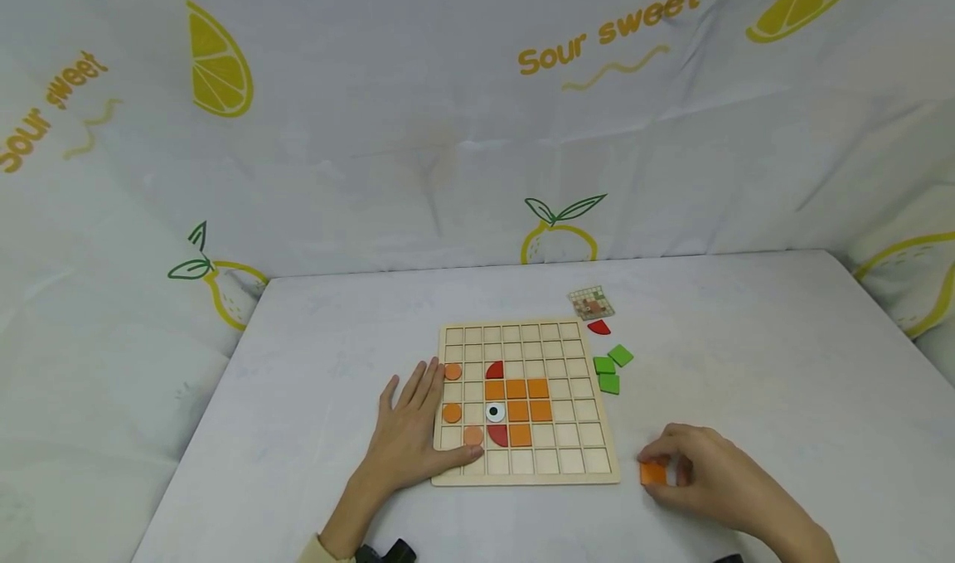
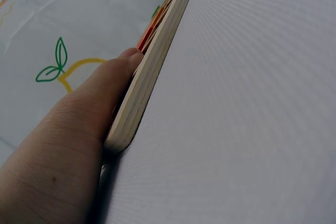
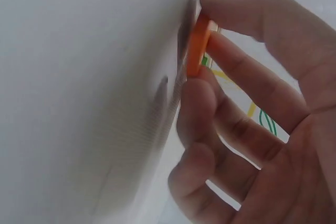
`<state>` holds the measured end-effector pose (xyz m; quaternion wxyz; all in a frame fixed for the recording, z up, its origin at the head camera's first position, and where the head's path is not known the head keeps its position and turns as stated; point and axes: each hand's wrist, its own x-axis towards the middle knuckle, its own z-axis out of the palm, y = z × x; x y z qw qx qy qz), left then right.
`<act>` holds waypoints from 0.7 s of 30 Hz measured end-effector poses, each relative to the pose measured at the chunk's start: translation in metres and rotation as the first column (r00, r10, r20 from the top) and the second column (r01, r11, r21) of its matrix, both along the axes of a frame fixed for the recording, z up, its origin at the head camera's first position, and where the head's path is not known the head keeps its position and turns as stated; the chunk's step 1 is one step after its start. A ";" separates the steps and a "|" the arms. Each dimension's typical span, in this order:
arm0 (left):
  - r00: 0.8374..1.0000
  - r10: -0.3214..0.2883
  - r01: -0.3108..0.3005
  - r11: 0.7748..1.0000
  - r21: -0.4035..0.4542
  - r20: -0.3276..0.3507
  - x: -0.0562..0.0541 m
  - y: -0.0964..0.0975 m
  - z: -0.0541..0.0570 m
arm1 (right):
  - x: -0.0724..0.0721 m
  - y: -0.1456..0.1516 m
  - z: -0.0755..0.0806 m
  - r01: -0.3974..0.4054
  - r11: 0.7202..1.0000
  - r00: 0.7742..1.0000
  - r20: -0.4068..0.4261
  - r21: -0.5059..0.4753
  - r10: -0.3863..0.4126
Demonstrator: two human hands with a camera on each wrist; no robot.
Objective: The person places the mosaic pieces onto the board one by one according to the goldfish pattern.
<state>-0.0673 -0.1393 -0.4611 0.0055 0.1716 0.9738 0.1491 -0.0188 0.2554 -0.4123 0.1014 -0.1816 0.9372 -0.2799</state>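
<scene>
A wooden grid board (image 1: 570, 462) lies on the table, partly filled with orange squares (image 1: 516, 389), red quarter-circles (image 1: 495, 370), orange discs (image 1: 452, 414) and one white eye disc (image 1: 496, 412). My left hand (image 1: 410, 439) rests along the board's left edge with its fingers straight, the thumb lying over the lower left cells. To the right of the board, my right hand (image 1: 709, 473) pinches an orange square tile (image 1: 652, 473) between thumb and fingers, close to the tabletop. In the right wrist view this tile (image 3: 197, 45) is seen edge-on.
Several green tiles (image 1: 609, 383) lie beside the board's upper right edge. A red quarter-circle (image 1: 599, 327) sits above them, near a small pattern card (image 1: 592, 303). Behind the table (image 1: 343, 339) hangs a white cloth (image 1: 418, 132) printed with lemons.
</scene>
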 end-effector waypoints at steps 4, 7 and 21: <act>1.000 0.000 0.000 1.000 0.003 0.005 0.000 0.000 0.000 | -0.003 -0.004 0.005 0.010 1.000 1.000 -0.026 0.016 -0.009; 1.000 -0.001 0.001 1.000 0.005 0.003 0.000 0.000 0.000 | -0.007 -0.007 0.011 0.032 0.998 0.999 -0.019 0.052 -0.031; 1.000 0.000 0.000 1.000 0.006 -0.002 0.000 0.000 0.001 | -0.028 -0.047 0.040 -0.005 0.999 0.998 -0.070 0.038 0.008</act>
